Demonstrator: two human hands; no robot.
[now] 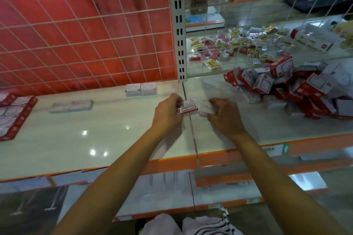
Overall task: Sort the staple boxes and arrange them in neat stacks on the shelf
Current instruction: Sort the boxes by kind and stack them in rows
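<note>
Red-and-white staple box sits pinched in my left hand, fingers and thumb curled round its near end. It is just below the foot of the upright post and over the seam in the pale shelf. My right hand is beside it, a little right of the post's line, with its fingers curled round a paler box. Motion blur keeps me from reading that box's print. The two boxes nearly meet end to end, though I cannot tell whether they touch.

Right of the post, a loose heap of boxes lies tumbled on the shelf, red and white faces pointing every way. Left of the post, close to the wire grid back, I see a small neat stack of pale boxes. Farther left a low flat pair lies on the shelf. Farthest left, at the frame's edge, a red-bordered block of boxes is laid flat. Behind the post, through the mesh, small yellow and red packets are scattered on another shelf. An orange lip runs along the shelf's front edge.
</note>
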